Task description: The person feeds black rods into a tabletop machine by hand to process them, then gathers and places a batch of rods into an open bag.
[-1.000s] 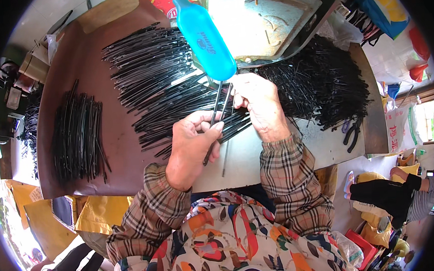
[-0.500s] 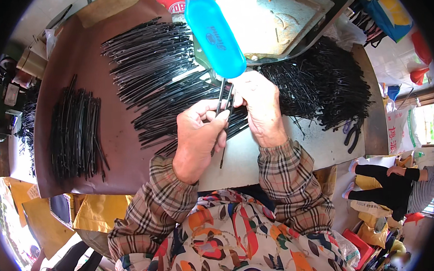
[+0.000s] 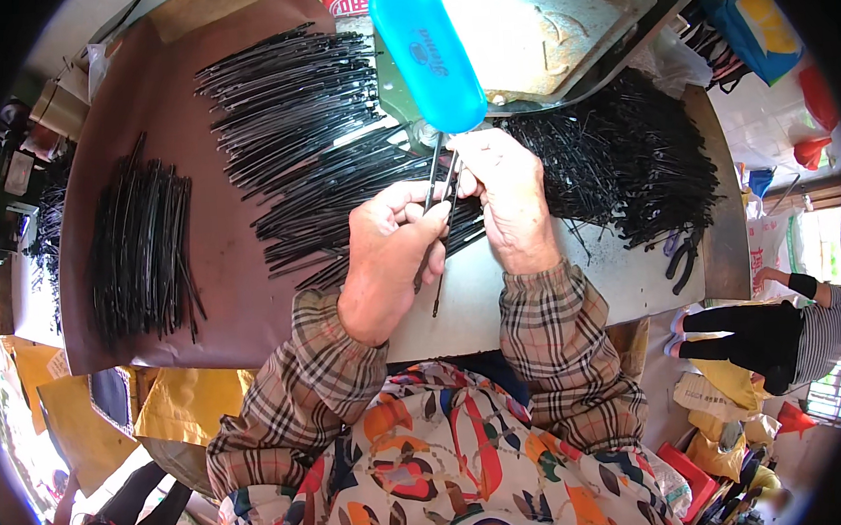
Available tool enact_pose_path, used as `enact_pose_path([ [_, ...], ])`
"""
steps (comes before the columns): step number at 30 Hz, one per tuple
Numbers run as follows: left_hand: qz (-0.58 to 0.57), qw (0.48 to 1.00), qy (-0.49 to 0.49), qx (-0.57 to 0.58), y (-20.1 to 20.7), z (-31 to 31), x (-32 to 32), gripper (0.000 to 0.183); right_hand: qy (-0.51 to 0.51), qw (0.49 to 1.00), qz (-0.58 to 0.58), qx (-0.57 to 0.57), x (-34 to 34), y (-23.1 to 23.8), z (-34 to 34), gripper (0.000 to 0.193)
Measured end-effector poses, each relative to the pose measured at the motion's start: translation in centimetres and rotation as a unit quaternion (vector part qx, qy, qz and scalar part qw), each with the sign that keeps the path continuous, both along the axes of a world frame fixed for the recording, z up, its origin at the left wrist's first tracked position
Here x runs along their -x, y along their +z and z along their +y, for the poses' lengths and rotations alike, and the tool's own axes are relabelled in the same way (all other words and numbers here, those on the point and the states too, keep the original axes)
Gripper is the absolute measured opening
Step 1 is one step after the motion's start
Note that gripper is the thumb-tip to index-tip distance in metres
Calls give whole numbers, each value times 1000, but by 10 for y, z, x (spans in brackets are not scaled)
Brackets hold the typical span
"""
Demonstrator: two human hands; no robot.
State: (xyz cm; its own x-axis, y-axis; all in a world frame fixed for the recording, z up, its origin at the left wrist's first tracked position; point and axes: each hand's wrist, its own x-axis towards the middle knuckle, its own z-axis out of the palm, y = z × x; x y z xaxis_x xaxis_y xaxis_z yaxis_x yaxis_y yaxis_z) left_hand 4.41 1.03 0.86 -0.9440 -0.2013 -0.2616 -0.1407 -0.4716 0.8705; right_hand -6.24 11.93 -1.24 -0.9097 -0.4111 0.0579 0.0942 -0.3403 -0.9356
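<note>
My left hand (image 3: 396,250) is closed in a pinch around thin black rods (image 3: 435,170), whose lower end pokes out below the fingers. Close beside it, my right hand (image 3: 508,195) is closed too, its fingertips pressed on the upper part of the same rods; the exact grip is partly hidden. Just beyond the fingers hangs a long, rounded blue piece (image 3: 429,55). Under and behind my hands lie rows of similar black rods (image 3: 295,97) on a brown sheet (image 3: 211,227).
A neat bundle of black rods (image 3: 142,251) lies on the left, and a dense heap (image 3: 651,167) on the right. Black-handled pliers (image 3: 683,261) rest by that heap. A metal plate (image 3: 570,32) stands at the back under bright light. Another person (image 3: 767,338) stands at right.
The view has shifted slightly. My hands stay together on the rods, a little higher in the picture. The person at right has stretched an arm out.
</note>
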Motion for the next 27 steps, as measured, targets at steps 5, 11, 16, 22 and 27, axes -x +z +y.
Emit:
enact_pose_path([
  [5,-44,990,-34,-132,20,-4,2,22,44,997,-57,42,6,7,4,12],
  [11,-55,986,-11,-158,24,1,2,19,57,996,-59,42,5,7,5,13],
  [16,-47,983,-29,-175,26,1,4,18,66,995,-55,45,8,7,8,13],
  [22,-36,993,-23,-107,19,-2,-1,18,79,996,-46,14,5,14,10,11],
  [27,-36,998,41,-13,12,10,-10,14,28,995,97,-10,-8,12,16,11],
])
